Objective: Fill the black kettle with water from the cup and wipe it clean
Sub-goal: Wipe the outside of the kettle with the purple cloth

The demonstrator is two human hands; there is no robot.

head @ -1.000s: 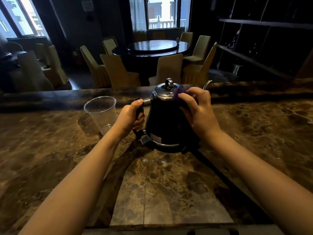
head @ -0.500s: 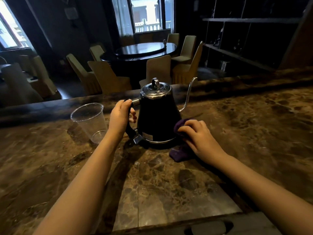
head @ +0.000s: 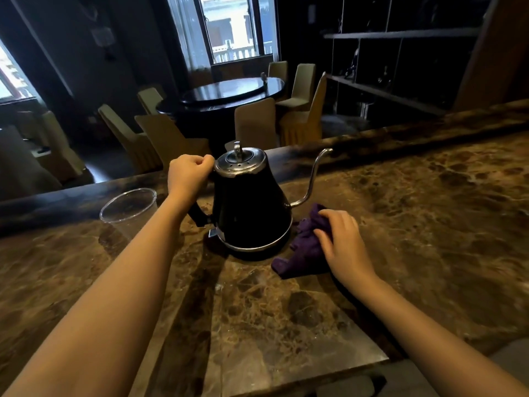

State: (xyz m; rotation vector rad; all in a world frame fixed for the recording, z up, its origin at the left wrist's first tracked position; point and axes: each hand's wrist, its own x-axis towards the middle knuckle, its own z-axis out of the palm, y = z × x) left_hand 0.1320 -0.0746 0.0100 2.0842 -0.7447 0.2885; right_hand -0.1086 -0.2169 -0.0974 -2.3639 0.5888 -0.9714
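Observation:
A black kettle [head: 248,207] with a steel lid and a thin gooseneck spout stands upright on the brown marble counter [head: 415,213]. My left hand [head: 189,174] is closed around the top of its handle, at the kettle's left. My right hand [head: 342,242] rests on a purple cloth [head: 303,250] that lies on the counter by the kettle's right base, under the spout. A clear plastic cup [head: 128,210] stands upright to the left of my left arm; it looks empty.
The counter's near edge [head: 286,376] runs below my arms. A raised ledge [head: 400,138] borders the counter's far side. Beyond it stand a round dark table [head: 229,94] with covered chairs and dark shelves [head: 400,81] at right.
My right hand came down from the kettle's lid with the cloth to the counter beside the base. My left hand slid up the handle to its top. The spout now points right.

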